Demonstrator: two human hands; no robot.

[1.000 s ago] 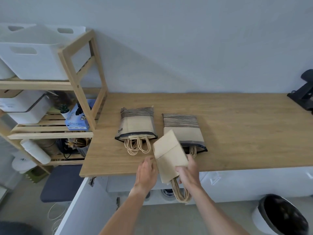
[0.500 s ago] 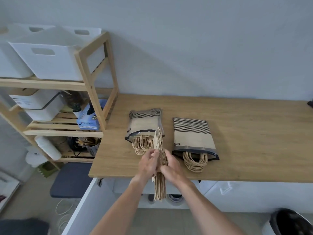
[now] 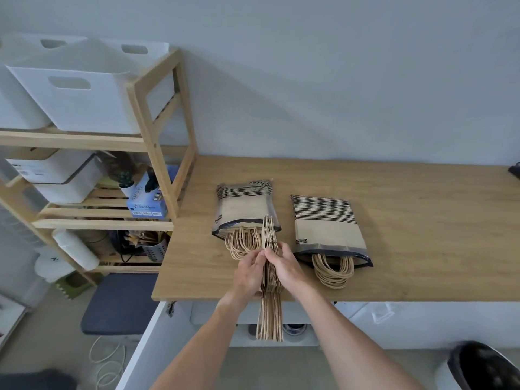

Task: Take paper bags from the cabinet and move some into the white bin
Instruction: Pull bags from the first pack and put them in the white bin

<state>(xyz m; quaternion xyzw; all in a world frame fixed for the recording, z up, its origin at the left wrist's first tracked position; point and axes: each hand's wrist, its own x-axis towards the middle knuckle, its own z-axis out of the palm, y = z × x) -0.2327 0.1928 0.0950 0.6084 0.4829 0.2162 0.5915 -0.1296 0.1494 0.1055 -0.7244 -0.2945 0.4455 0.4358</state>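
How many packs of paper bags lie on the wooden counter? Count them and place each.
2. The left pack lies near the shelf end of the counter; the right pack lies beside it. Both hands hold a separate loose bundle on edge between them.

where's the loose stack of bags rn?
Head view, centre: loose stack of bags held edge-up between left hand and right hand, at the countertop front edge.

A home utility or storage room: wooden shelf rack [image 3: 157, 114] with white bins [image 3: 84, 102], wooden countertop [image 3: 394, 220], plain wall.
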